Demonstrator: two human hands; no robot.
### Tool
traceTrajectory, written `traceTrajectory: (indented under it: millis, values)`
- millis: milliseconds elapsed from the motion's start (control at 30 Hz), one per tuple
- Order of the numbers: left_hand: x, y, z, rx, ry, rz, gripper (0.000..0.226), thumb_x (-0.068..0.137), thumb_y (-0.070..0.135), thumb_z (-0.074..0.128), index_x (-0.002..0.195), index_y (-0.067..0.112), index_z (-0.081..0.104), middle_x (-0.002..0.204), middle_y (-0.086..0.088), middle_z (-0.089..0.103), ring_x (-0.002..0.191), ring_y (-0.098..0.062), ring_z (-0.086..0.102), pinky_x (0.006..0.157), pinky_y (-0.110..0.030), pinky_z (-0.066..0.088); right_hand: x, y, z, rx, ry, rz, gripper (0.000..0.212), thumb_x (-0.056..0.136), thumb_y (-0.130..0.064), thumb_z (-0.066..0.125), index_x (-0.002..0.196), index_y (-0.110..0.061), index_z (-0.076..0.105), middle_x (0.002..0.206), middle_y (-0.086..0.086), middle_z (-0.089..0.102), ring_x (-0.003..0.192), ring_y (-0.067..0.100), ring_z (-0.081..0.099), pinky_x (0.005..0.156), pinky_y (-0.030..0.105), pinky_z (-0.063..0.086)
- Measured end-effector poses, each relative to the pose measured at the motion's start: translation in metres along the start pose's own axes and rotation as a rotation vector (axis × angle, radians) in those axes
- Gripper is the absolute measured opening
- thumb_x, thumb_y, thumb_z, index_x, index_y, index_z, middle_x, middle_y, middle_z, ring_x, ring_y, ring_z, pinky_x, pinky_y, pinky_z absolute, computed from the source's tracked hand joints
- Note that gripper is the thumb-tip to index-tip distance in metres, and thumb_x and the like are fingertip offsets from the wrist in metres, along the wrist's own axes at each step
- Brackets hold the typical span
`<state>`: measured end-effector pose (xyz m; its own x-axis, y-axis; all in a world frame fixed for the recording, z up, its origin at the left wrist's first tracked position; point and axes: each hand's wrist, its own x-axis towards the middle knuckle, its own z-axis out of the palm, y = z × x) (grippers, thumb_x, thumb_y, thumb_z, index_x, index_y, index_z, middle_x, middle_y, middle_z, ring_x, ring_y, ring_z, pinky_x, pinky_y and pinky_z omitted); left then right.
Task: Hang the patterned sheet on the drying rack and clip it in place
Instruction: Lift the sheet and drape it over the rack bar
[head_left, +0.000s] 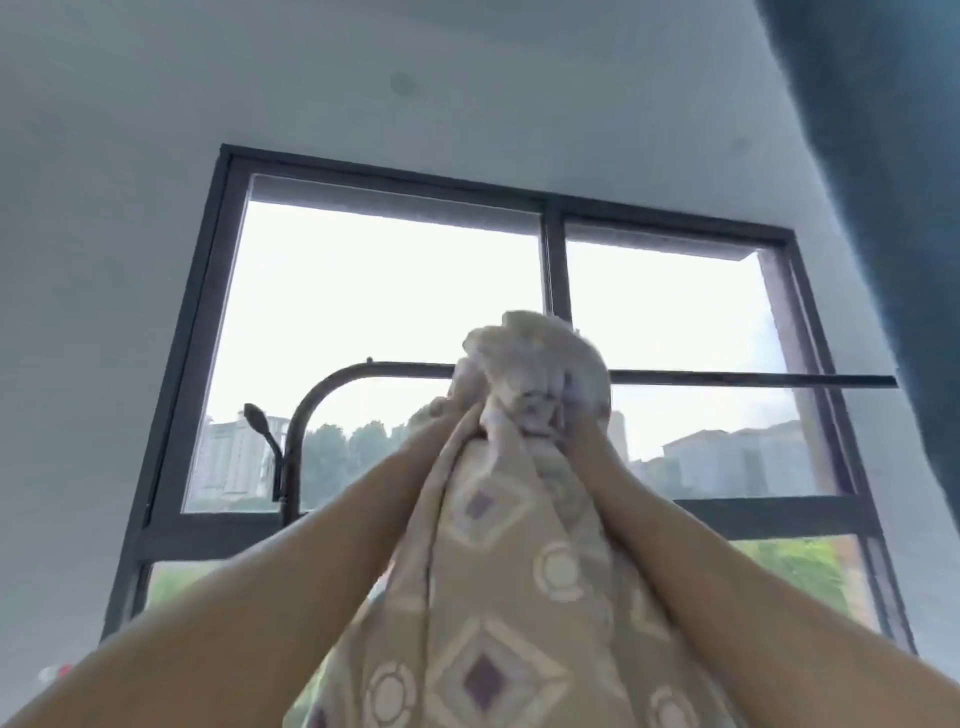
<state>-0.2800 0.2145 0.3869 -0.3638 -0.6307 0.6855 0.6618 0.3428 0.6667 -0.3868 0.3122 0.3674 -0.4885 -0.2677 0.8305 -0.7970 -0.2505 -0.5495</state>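
Both the left hand and right hand keep a tight grip on the bunched patterned sheet, raised level with the drying rack bar, so draping and clipping appear undone.

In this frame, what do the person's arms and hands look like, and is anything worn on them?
Both forearms are bare right up to the frame's edge: no sleeves, gloves, watch or bracelets show. The left hand and right hand are blurred and mostly hidden by cloth, so rings cannot be ruled out.

Rack bar crosses ahead — open space above; curtain crowds right.
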Motion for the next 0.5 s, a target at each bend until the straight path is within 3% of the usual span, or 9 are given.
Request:
traceTrajectory:
  millis: [33,100,167,233,300,367,400,433,500]
  values:
    - [-0.001,-0.010,-0.002,0.066,0.030,-0.076,0.015,0.088,-0.001,0.050,0.075,0.005,0.056,0.065,-0.007,0.061,0.056,-0.013,0.056,0.046,-0.016,0.049,-0.004,0.019,0.005,-0.045,-0.064,0.113,0.037,0.097,-0.010,0.041,0.061,-0.016,0.037,0.066,0.001,0.040,0.071,0.017,0.045,0.077,0.018,0.045]
    - [0.003,-0.024,-0.006,0.139,0.041,-0.090,0.015,0.085,-0.007,0.046,0.083,0.003,0.057,0.076,-0.012,0.059,0.062,-0.016,0.054,0.050,-0.020,0.050,0.010,0.022,-0.004,-0.102,0.001,0.198,0.019,0.095,-0.014,0.045,0.078,-0.016,0.053,0.081,0.005,0.054,0.083,0.018,0.050,0.073,0.023,0.043]
    - [0.010,-0.016,-0.011,0.088,0.076,0.033,0.018,0.083,-0.006,0.044,0.089,0.004,0.058,0.081,-0.016,0.059,0.066,-0.021,0.058,0.056,-0.025,0.054,0.032,0.004,-0.020,-0.005,0.276,0.051,0.018,0.091,-0.009,0.043,0.086,-0.017,0.059,0.084,0.004,0.059,0.079,0.018,0.053,0.065,0.026,0.042]
    - [0.026,-0.002,-0.017,-0.071,0.143,0.162,0.011,0.081,0.000,0.047,0.087,0.005,0.055,0.078,-0.018,0.060,0.065,-0.020,0.061,0.060,-0.027,0.057,0.040,-0.016,-0.025,0.212,0.473,-0.222,0.022,0.086,-0.001,0.039,0.083,-0.014,0.057,0.073,-0.001,0.056,0.068,0.007,0.052,0.059,0.023,0.040]
    - [0.022,-0.012,-0.017,0.083,0.109,0.171,0.006,0.086,0.007,0.052,0.082,0.005,0.049,0.065,-0.009,0.051,0.052,-0.004,0.051,0.047,-0.009,0.045,0.021,-0.007,0.002,0.121,0.285,-0.274,0.020,0.091,-0.005,0.038,0.085,-0.015,0.054,0.069,-0.005,0.053,0.063,-0.002,0.051,0.056,0.014,0.040]
    - [0.009,-0.034,-0.021,0.258,0.018,-0.014,0.018,0.095,0.000,0.041,0.080,0.004,0.050,0.056,-0.003,0.048,0.042,-0.001,0.045,0.034,-0.005,0.033,-0.003,0.024,0.030,-0.062,-0.128,-0.072,0.020,0.095,-0.017,0.041,0.088,-0.018,0.060,0.075,0.000,0.059,0.073,0.013,0.057,0.065,0.025,0.047]
    - [0.006,-0.039,-0.029,0.301,0.037,-0.075,0.030,0.094,-0.007,0.033,0.072,0.003,0.049,0.051,-0.005,0.048,0.034,-0.001,0.045,0.030,-0.008,0.033,-0.004,0.035,0.029,-0.102,-0.186,0.045,0.021,0.094,-0.019,0.043,0.085,-0.017,0.062,0.076,0.004,0.060,0.073,0.020,0.057,0.064,0.029,0.046]
    - [0.014,-0.042,-0.038,0.285,0.078,-0.075,0.035,0.091,-0.011,0.028,0.065,0.003,0.047,0.050,-0.008,0.049,0.029,-0.002,0.046,0.030,-0.011,0.035,0.003,0.036,0.021,-0.102,-0.116,0.100,0.020,0.093,-0.016,0.045,0.082,-0.013,0.061,0.073,0.005,0.059,0.069,0.021,0.055,0.058,0.028,0.043]
    - [0.032,-0.038,-0.056,0.189,0.183,-0.015,0.033,0.082,-0.015,0.028,0.071,-0.003,0.057,0.061,-0.011,0.061,0.046,-0.010,0.063,0.041,-0.014,0.045,0.018,0.023,0.004,-0.084,0.072,0.030,0.020,0.089,-0.009,0.044,0.073,-0.012,0.055,0.066,0.002,0.052,0.060,0.016,0.047,0.052,0.027,0.033]
